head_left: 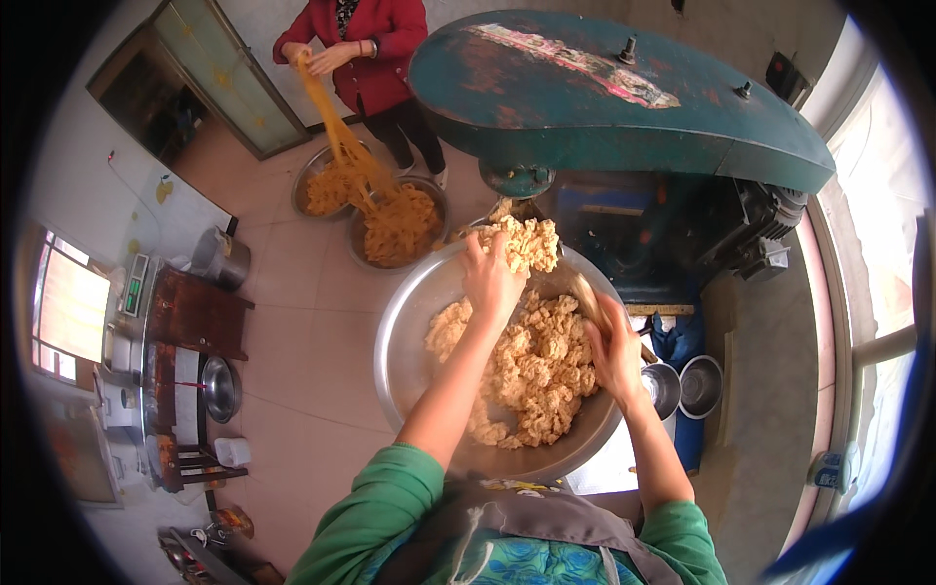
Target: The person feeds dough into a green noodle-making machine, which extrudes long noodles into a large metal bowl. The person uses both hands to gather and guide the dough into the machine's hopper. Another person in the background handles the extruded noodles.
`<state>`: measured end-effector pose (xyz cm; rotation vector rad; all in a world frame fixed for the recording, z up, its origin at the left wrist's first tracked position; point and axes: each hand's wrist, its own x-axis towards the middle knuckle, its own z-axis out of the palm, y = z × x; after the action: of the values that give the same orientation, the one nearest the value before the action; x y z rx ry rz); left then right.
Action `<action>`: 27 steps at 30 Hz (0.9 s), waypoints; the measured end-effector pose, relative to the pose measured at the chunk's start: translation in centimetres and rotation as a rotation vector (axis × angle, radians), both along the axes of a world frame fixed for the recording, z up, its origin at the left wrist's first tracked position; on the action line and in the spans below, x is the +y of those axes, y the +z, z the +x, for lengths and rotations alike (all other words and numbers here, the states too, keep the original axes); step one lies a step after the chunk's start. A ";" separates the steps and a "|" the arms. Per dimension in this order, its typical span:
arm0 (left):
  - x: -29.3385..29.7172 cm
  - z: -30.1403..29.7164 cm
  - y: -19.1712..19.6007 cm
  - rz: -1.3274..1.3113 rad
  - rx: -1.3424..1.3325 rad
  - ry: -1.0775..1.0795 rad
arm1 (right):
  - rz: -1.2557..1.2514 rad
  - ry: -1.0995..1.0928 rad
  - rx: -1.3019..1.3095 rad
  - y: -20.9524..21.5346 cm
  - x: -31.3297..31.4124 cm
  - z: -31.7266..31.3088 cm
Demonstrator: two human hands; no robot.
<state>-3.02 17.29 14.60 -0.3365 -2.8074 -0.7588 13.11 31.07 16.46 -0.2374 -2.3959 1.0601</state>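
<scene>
A wide metal basin (387, 336) sits in front of me, holding a heap of crumbly, pale yellow dough (541, 375). My left hand (490, 281) is closed on a clump of the same dough (531, 244), raised above the basin's far side, just below the green machine's round fitting (517, 181). At the basin's right side, my right hand (616, 353) curls around what looks like a wooden stick (587, 297), its far end pointing toward the machine. The stick's lower part is hidden by my fingers and somewhat blurred.
The green machine's long cover (624, 102) overhangs the far side. Beyond, a person in a red jacket (395, 39) lifts long yellow strands (336, 122) over two basins (444, 195) on the floor. Metal bowls (700, 387) stand at right; a wooden table (200, 312) at left.
</scene>
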 end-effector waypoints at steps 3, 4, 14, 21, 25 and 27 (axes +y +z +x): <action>0.1 -0.4 0.6 -0.038 -0.015 -0.013 | 0.211 -0.003 -0.161 0.8 -0.1 -6.0; 0.2 -0.6 0.7 -0.039 -0.021 -0.027 | 0.334 -0.011 -0.288 -0.1 0.0 -7.9; -5.4 3.0 -3.2 0.317 -0.189 -0.223 | 0.623 -0.037 -0.551 -4.1 -1.6 -22.9; -10.0 2.4 -0.6 -0.123 -0.514 -0.652 | 0.704 -0.010 -0.555 2.2 -1.2 -20.9; -7.0 -1.2 1.9 0.339 -0.213 -0.341 | 0.495 0.206 -0.614 6.4 -2.2 -18.4; -4.3 -2.9 0.4 0.158 -0.110 -0.381 | 0.395 0.176 -0.619 5.0 -2.1 -18.5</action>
<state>-5.95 13.02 14.97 -0.8396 -2.7919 -1.0999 -5.42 28.97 21.45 -0.2419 -3.1711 0.6080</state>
